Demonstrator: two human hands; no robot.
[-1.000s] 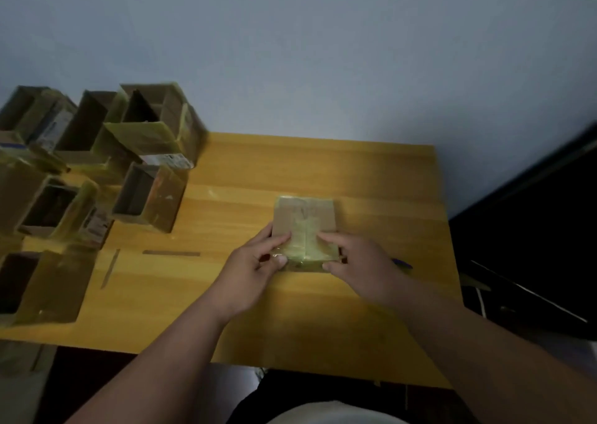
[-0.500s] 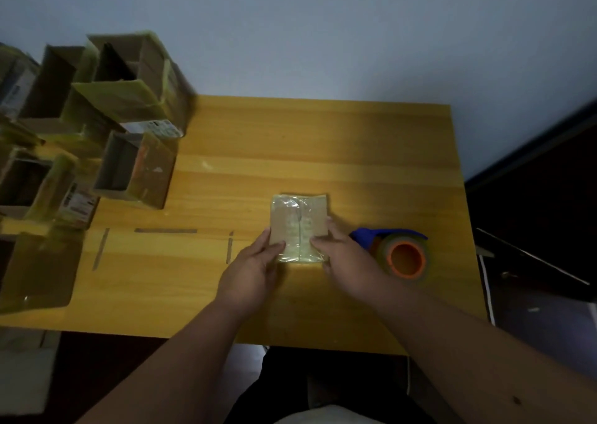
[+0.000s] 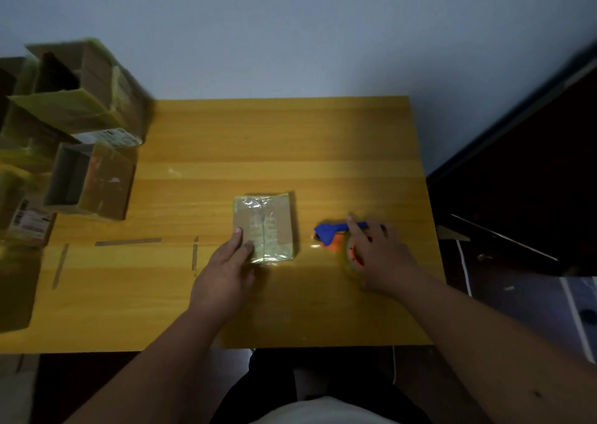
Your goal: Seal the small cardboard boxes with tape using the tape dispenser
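1. A person's left hand rests flat-fingered on the near left corner of one small cardboard box lying mid-table, gripping nothing.
2. The right hand closes over the single blue-and-orange tape dispenser, just right of the box; how firm the hold is cannot be told.
3. Risk: the light box may skid if the dispenser drags while the left hand only presses one corner, skewing the strip.
4. Count: one box at centre, one dispenser, and at least four open boxes stacked at the left edge; blur hides the rest.
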